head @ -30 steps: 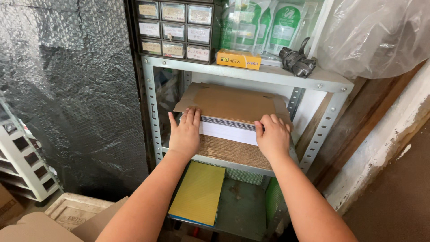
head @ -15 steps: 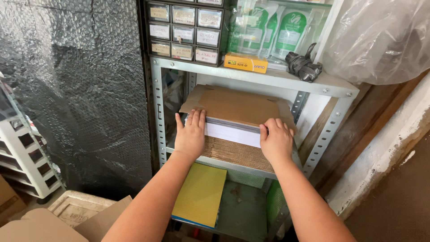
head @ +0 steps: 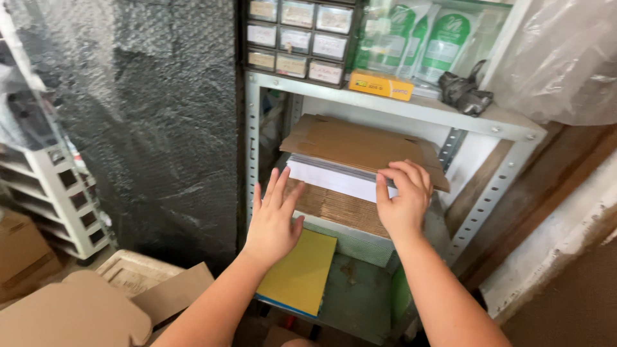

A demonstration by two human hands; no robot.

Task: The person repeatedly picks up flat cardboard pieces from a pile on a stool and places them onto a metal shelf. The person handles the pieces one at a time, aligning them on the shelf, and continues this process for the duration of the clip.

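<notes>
A stack of flat cardboard sheets (head: 360, 144) with a white layer (head: 331, 181) under the top brown sheet lies on the middle shelf of a grey metal rack (head: 450, 115). My right hand (head: 403, 196) rests on the stack's front right edge, fingers curled over the white layer and the brown top sheet. My left hand (head: 273, 218) hovers just in front of the stack's left side, fingers spread, holding nothing.
Small parts drawers (head: 295, 35), green pouches (head: 424, 35), a yellow box (head: 380, 85) and a black object (head: 464, 95) sit on the upper shelf. A yellow sheet (head: 299, 270) lies on the lower shelf. Bubble wrap (head: 148, 115) hangs left; cardboard boxes (head: 83, 308) lie below.
My left hand has come off the stack's front edge and drawn back and down. The right hand stays on the stack. The camera has shifted right and closer.
</notes>
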